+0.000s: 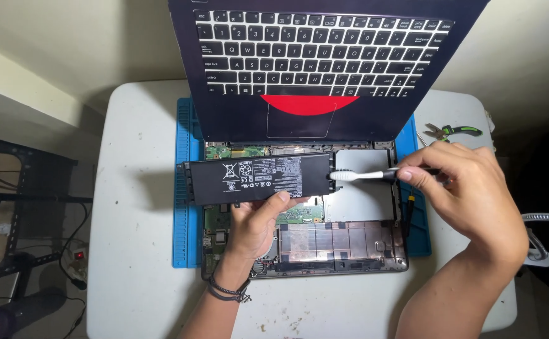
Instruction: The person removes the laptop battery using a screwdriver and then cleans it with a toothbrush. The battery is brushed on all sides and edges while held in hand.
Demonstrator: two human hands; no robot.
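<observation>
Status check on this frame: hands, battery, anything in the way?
Left hand holds black battery pack above opened laptop base. Right hand holds toothbrush, bristles at battery's right end. Nothing between.

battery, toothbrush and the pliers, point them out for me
battery (258,181), head view, middle of its black labelled face
toothbrush (349,176), head view, on its white head at the battery's right end
pliers (453,131), head view, on the green-and-black handles

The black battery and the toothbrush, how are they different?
The battery is a wide, flat black slab; the toothbrush is thin, white and grey. The left hand holds the battery from below; the right hand pinches the toothbrush's handle. Both are held above the opened laptop, the bristles at the battery's end.
</observation>
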